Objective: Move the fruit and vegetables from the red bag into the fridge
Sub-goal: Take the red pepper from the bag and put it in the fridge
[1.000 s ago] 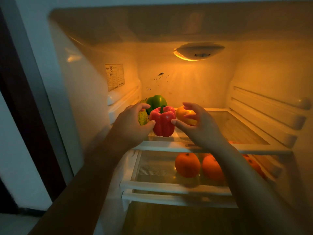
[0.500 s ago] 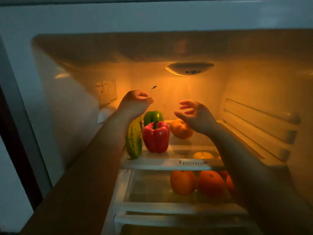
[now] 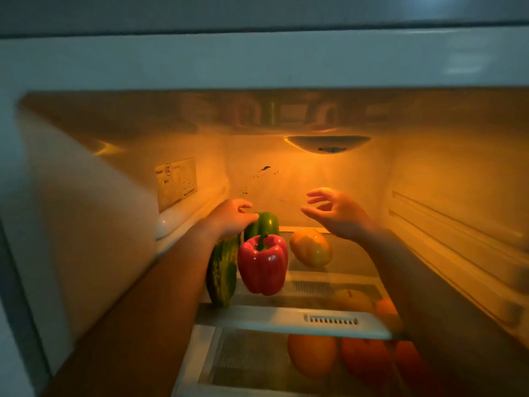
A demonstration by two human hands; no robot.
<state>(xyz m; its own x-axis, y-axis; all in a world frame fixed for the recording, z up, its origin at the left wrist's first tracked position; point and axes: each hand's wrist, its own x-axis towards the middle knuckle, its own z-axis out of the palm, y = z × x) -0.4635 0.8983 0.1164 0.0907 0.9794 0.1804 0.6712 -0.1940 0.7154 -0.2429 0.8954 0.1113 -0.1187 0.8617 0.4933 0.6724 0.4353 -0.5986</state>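
We are hovering our left hand [image 3: 232, 217], fingers loosely curled on nothing, by the green pepper [image 3: 264, 224], and our right hand [image 3: 340, 214], fingers spread and empty, above the yellow-orange fruit [image 3: 310, 247]; the red pepper [image 3: 263, 265] is standing on the fridge shelf [image 3: 257, 318], seemingly crowded leftward to leave room.

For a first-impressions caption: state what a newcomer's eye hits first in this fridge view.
The glossy red bell pepper stands out first, upright on the upper shelf, with a dark green cucumber on its left and a yellow-orange fruit behind to its right. Next comes the amber lamp at the top of the back wall, tinting everything orange. The right grip hangs open above that fruit.
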